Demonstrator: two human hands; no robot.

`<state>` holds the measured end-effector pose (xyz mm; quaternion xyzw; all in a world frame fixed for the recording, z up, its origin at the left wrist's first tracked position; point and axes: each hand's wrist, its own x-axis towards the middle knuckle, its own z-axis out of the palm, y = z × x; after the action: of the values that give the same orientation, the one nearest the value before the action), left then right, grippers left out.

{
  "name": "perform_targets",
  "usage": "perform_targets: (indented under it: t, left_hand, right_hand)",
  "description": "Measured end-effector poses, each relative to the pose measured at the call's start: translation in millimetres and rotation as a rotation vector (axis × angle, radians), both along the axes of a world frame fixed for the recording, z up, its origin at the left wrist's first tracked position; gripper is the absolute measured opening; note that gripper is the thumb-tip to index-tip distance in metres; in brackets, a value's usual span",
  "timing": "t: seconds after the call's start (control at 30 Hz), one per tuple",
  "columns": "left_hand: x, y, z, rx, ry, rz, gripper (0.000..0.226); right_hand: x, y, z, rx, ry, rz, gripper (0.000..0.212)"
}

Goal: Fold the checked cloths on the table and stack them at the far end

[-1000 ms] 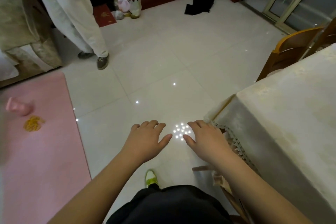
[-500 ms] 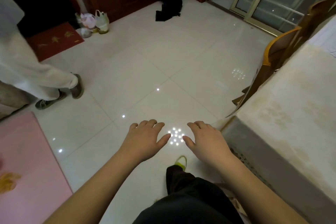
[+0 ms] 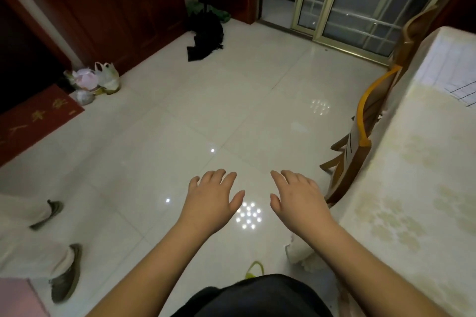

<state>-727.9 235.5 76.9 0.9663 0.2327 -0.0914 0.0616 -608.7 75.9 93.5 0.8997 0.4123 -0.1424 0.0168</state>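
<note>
Both hands hang in the air over the tiled floor point(image 3: 180, 116), palms down, holding nothing. The left hand point(image 3: 210, 199) has its fingers relaxed and a little spread, thumb pointing toward the right hand point(image 3: 298, 198), which is held the same way; the two are near each other but apart, with a cluster of light reflections on the tiles between them.

The table point(image 3: 412, 201) runs along the right side under a pale patterned cover, and the right hand is just beside its near left edge, not touching it. A checked cloth point(image 3: 448, 72) lies on the tabletop toward the far right corner (only part of it shows before the frame cuts it off, so whether it is folded I cannot tell). A wooden chair point(image 3: 365, 121) is tucked against the table's left edge.

On the floor far from the hands lie a black bag point(image 3: 206, 38), some plastic bags point(image 3: 98, 80) by the dark red doors, and a red mat point(image 3: 33, 118). Another person's shoes point(image 3: 64, 275) and pale trousers stand at the left.
</note>
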Motion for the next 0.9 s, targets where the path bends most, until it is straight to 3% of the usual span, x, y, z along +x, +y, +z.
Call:
perform_targets:
  t: [0.37,0.67,0.9]
  left_hand:
    - [138,75,29,0.000,-0.118,-0.170,0.083]
    - [264,191,48,-0.090,-0.207,-0.327,0.087]
    - [353,242,65,-0.053,-0.173,-0.480,0.082]
  right_hand:
    - [113,76,24,0.069,-0.037,-0.164,0.057]
    - [212,168,48,0.086,-0.073,-0.278,0.056]
    - [277,209,60,0.066,-0.104,-0.396,0.056]
